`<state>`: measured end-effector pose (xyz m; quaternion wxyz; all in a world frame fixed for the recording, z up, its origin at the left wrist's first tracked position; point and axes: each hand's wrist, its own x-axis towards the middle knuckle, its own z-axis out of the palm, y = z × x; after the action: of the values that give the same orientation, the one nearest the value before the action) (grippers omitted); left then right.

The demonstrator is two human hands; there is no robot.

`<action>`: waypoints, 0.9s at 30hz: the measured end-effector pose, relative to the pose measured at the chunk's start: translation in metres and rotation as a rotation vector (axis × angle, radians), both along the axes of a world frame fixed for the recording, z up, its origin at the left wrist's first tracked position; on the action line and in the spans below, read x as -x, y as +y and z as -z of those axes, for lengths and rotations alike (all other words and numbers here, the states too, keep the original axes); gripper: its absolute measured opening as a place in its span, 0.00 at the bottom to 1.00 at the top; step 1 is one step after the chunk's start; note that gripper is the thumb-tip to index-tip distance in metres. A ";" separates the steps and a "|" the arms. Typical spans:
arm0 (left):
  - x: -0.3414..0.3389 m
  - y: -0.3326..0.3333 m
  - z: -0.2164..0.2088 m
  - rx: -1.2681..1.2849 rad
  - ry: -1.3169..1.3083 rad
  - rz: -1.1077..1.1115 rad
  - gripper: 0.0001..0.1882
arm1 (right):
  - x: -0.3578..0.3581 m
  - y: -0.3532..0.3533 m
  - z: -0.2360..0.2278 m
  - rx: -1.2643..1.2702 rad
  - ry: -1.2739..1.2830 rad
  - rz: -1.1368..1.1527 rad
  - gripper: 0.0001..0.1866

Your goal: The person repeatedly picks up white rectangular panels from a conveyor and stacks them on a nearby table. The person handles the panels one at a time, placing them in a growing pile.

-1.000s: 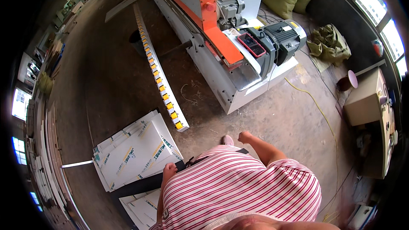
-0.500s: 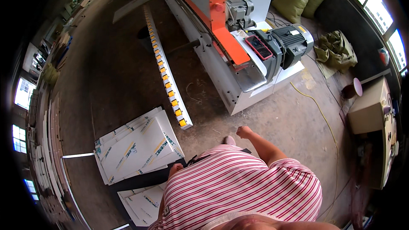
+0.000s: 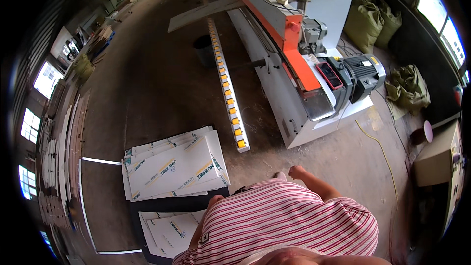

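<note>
My right hand [image 3: 296, 172] hangs in front of my body on the right, its fingers curled in and nothing seen in them. At my left side, my left hand [image 3: 215, 199] shows only in part past the striped shirt; its fingers cannot be made out. Nearest to it lies a stack of white printed panels [image 3: 171, 167] on a dark base [image 3: 147, 208]. A smaller pile of similar panels [image 3: 169, 233] rests closer to me, beside my left forearm. Neither hand touches a panel as far as I can see.
A long rail with yellow rollers [image 3: 231, 102] runs ahead, alongside a machine with an orange guard [image 3: 300, 68] and grey motor [image 3: 364, 73]. A red-edged phone [image 3: 329, 76] lies on it. A yellow cable [image 3: 380, 147] crosses the floor at right, near a beige cabinet [image 3: 434, 162].
My view has turned left, so the machine, roller rail and panels sit farther right in the picture. Both hands stay low beside my body, and nothing has been picked up.
</note>
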<state>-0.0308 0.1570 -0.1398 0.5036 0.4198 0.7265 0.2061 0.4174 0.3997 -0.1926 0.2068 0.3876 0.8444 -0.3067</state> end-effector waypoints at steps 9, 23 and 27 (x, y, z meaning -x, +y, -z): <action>-0.006 0.000 0.009 0.001 0.021 -0.008 0.16 | 0.003 0.004 0.000 -0.014 0.038 0.114 0.16; -0.047 -0.002 0.014 -0.107 0.116 -0.079 0.16 | -0.034 -0.023 -0.034 -0.046 0.076 -0.102 0.11; -0.062 0.008 -0.017 0.000 0.039 -0.182 0.16 | -0.044 -0.022 -0.026 -0.074 0.087 -0.130 0.10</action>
<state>0.0311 0.1651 -0.1231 0.4687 0.3557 0.7713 0.2429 0.4617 0.3779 -0.1662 0.1748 0.3254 0.8868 -0.2777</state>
